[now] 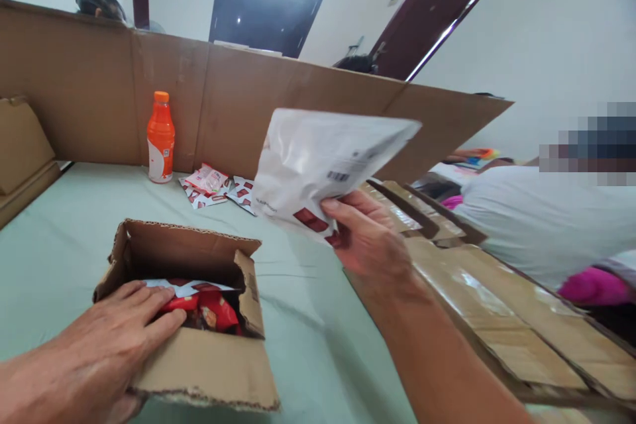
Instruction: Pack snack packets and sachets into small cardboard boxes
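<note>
My right hand [365,238] pinches a white pouch [318,165] by its lower right corner, thumb on the near face. A barcode and dark red printed patches show on the pouch, which is tilted in the air above the table. Below and to the left stands an open cardboard box [209,368], its near flap folded outward. Red snack packets [216,311] and a white-and-red packet [189,287] lie inside it; the box's bottom is hidden. Across the box's left side rests my left hand [114,328], fingers stretched out over the packets and touching them.
An orange drink bottle [161,139] stands at the back of the pale green table [64,245]. Small packets [206,180] lie beside it. A cardboard partition [238,103] runs behind. Flattened cardboard boxes [487,305] lie at the right, near a person in a light shirt [541,218].
</note>
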`<state>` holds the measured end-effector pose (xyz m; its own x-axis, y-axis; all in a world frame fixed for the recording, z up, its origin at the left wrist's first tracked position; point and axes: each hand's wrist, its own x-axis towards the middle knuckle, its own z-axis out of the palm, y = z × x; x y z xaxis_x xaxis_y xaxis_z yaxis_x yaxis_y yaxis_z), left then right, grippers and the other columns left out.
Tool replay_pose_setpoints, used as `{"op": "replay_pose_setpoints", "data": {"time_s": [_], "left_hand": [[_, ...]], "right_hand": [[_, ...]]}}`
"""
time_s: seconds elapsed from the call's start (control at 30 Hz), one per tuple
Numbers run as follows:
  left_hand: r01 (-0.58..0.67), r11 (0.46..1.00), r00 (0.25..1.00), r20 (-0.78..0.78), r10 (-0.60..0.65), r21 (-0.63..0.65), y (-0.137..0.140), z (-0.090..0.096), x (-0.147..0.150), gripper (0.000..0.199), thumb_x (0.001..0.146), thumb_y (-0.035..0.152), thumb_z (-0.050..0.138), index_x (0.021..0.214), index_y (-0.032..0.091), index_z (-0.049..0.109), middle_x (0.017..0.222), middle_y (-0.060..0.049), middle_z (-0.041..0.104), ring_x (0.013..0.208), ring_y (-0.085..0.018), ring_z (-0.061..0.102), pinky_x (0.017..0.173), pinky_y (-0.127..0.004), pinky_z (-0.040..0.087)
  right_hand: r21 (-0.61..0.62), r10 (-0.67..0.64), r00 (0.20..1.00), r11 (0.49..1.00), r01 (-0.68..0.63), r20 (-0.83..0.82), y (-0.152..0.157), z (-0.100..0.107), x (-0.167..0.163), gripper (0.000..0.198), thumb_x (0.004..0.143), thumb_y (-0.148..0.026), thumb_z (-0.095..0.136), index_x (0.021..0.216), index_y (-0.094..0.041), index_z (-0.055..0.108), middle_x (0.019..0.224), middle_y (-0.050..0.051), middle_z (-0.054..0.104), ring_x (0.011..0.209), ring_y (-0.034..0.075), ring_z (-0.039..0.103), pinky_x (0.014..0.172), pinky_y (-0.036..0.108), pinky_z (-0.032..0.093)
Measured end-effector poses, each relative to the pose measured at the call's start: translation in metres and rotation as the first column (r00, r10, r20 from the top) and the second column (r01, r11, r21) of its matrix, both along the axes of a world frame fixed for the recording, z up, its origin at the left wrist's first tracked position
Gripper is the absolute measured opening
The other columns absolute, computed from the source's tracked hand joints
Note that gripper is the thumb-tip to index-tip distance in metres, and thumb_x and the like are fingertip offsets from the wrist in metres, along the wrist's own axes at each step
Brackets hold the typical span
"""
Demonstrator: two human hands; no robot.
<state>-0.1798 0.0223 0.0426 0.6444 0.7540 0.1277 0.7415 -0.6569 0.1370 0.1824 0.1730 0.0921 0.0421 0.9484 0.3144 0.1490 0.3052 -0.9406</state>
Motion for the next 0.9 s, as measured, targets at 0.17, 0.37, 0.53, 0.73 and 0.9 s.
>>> {"op": "replay_pose_setpoints", "data": {"time_s": [0.17, 0.37, 0.53, 0.73, 0.9], "left_hand": [[-0.013, 0.993, 0.996, -0.084, 0.003, -0.119, 0.007, 0.031, 0.024, 0.089, 0.065, 0.006, 0.06, 0.152, 0.022, 0.051, 0.154, -0.015, 0.059, 0.141, -0.038, 0.057, 0.113, -0.055, 0.053], [-0.026, 0.981, 0.994, -0.109, 0.005, -0.194, 0.011, 0.044, 0.034, 0.084, 0.063, 0.008, 0.059, 0.146, 0.017, 0.056, 0.146, -0.018, 0.064, 0.135, -0.039, 0.061, 0.114, -0.059, 0.051], [-0.034, 0.986, 0.998, -0.049, 0.027, -0.163, 0.01, 0.039, 0.033, 0.074, 0.062, 0.008, 0.059, 0.135, 0.021, 0.062, 0.138, -0.014, 0.068, 0.129, -0.039, 0.064, 0.105, -0.054, 0.057], [-0.02, 0.983, 0.999, -0.037, 0.014, -0.184, 0.011, 0.034, 0.03, 0.067, 0.063, 0.009, 0.063, 0.129, 0.017, 0.066, 0.134, -0.017, 0.069, 0.126, -0.042, 0.065, 0.106, -0.058, 0.055], [-0.005, 0.993, 1.0, 0.008, 0.006, -0.12, 0.01, 0.027, 0.026, 0.073, 0.064, 0.008, 0.062, 0.136, 0.018, 0.063, 0.143, -0.018, 0.065, 0.133, -0.042, 0.061, 0.112, -0.062, 0.051]], "right_hand": [[0.106, 0.384, 0.864, 0.893, -0.438, 0.326, -0.036, 0.032, -0.043, 0.015, 0.086, -0.039, 0.07, 0.092, -0.026, 0.075, 0.089, 0.003, 0.078, 0.083, 0.021, 0.073, 0.073, 0.033, 0.058], [-0.051, 0.403, 0.474, 0.801, -0.596, 0.783, -0.048, 0.051, -0.082, 0.023, 0.092, -0.014, 0.052, 0.096, -0.02, 0.074, 0.08, 0.001, 0.073, 0.069, 0.013, 0.061, 0.067, 0.024, 0.046], [0.011, 0.472, 0.585, 0.772, -0.635, 0.66, -0.047, 0.054, -0.08, 0.017, 0.096, -0.025, 0.052, 0.093, -0.022, 0.068, 0.079, 0.0, 0.067, 0.074, 0.015, 0.059, 0.067, 0.025, 0.045], [-0.373, 0.418, -0.004, 0.807, -0.458, 0.908, -0.038, 0.054, -0.102, 0.015, 0.097, -0.016, 0.052, 0.094, -0.017, 0.066, 0.075, 0.003, 0.068, 0.065, 0.015, 0.055, 0.059, 0.028, 0.032], [-0.395, 0.295, -0.283, 0.812, -0.43, 0.913, -0.04, 0.04, -0.142, 0.027, 0.1, -0.013, 0.049, 0.115, -0.011, 0.072, 0.103, 0.018, 0.08, 0.093, 0.026, 0.076, 0.065, 0.03, 0.043]]}}
